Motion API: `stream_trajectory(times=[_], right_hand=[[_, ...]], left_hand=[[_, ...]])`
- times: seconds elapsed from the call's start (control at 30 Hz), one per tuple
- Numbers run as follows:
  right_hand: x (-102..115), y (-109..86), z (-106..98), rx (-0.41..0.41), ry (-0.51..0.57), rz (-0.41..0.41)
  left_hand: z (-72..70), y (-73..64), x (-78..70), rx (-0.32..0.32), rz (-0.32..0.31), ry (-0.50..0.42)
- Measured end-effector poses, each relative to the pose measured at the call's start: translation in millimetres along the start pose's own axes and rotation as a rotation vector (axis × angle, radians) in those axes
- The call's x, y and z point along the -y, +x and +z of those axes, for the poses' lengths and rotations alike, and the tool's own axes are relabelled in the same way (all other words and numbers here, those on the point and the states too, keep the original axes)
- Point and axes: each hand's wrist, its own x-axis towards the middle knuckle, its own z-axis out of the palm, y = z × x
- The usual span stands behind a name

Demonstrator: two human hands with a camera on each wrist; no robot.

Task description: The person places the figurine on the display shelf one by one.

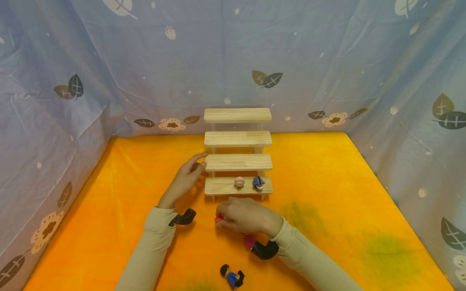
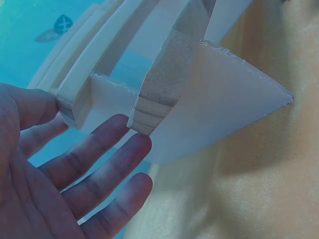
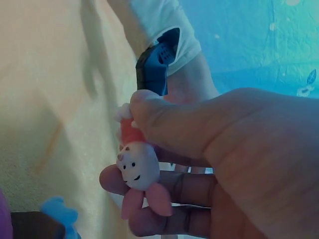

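My right hand (image 1: 244,214) pinches a small pig figurine (image 3: 137,164) with long pink ears and a red outfit; in the right wrist view it hangs head down between thumb and fingers. In the head view only a red bit of it shows, just in front of the lowest step. My left hand (image 1: 185,178) is at the left end of a wooden four-step display stand (image 1: 238,162), fingers spread. In the left wrist view the thumb touches one step's end and two fingertips (image 2: 142,144) meet the end of the step below.
On the lowest step stand a pale-faced figurine (image 1: 239,182) and a blue-grey figurine (image 1: 258,183). A figurine with black hair and blue top (image 1: 231,277) lies near the front; a magenta object (image 1: 250,241) sits beside my right wrist. Patterned curtains (image 1: 233,52) enclose the yellow cloth (image 1: 145,161).
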Motion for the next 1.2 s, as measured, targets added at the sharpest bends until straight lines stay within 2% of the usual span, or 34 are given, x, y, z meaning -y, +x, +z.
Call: stream_trajectory(times=[0.3, 0.7, 0.83, 1.2], right_hand=[[0.5, 0.7, -0.7, -0.007, 0.032, 0.017], [-1.0, 2.4, -0.9, -0.058, 0.036, -0.064], [-0.4, 0.6, -1.4, -0.052, 0.019, -0.084], [1.2, -0.2, -1.4, -0.044, 0.046, -0.046]], left_hand=[[0.1, -0.1, 0.3, 0.0, -0.003, 0.004], [0.3, 0.5, -0.1, -0.016, -0.006, 0.007], [0.1, 0.4, -0.4, -0.015, -0.003, 0.007], [-0.1, -0.8, 0.5, -0.007, -0.008, 0.005]])
